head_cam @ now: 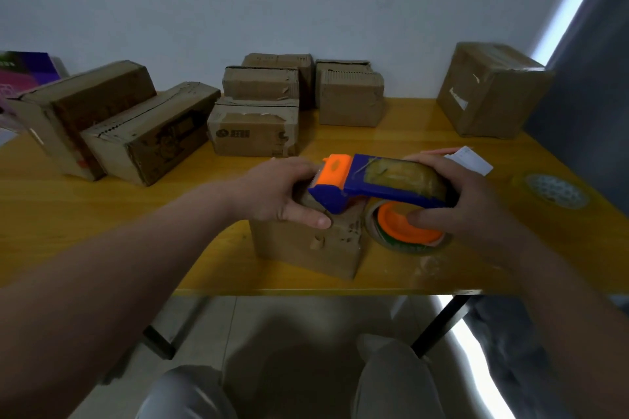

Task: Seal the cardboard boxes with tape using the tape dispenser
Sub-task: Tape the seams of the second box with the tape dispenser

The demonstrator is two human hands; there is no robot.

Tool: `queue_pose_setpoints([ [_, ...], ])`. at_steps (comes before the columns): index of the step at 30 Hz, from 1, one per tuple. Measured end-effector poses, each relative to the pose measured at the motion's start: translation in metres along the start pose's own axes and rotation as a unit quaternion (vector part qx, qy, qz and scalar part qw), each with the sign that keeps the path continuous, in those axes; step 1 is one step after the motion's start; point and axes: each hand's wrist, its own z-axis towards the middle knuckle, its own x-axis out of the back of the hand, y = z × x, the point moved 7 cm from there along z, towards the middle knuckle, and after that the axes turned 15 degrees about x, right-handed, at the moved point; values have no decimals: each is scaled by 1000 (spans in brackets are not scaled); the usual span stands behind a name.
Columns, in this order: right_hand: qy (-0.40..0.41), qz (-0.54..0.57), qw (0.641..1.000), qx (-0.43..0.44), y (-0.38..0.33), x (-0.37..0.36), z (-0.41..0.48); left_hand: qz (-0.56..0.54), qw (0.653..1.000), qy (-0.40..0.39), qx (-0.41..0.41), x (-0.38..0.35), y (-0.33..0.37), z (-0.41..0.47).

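Observation:
A small cardboard box (316,245) stands near the front edge of the yellow table (102,211). My left hand (282,192) grips the box's top from the left side. My right hand (469,200) holds a blue and orange tape dispenser (381,183) loaded with a roll of clear tape. The dispenser lies tilted across the box's top, its orange cutter end over the far left edge by my left fingers. The box's top face is mostly hidden under the dispenser and my hands.
Several cardboard boxes stand along the back: two long ones (112,126) at the left, a stack (258,112) in the middle, one (350,98) beside it, a larger one (490,91) at the right. A spare tape roll (554,190) and papers (466,160) lie at the right.

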Motion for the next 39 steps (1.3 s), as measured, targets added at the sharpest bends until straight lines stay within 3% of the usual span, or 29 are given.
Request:
queue_pose_setpoints([
  [12,-48,-100,993,-26,4,44,-22,35,999,-21,27,-4,-10,2],
  [16,-33,-107,994,-19,8,40,-24,141,988,-9,56,-6,-13,-3],
  [22,17,-44,998,-36,20,24,-35,274,948,82,139,-7,-27,-23],
  [34,48,-52,997,-33,20,13,-38,229,968,77,75,-28,14,-27],
  [39,58,-59,996,-31,19,13,-40,220,965,119,82,-34,26,-24],
])
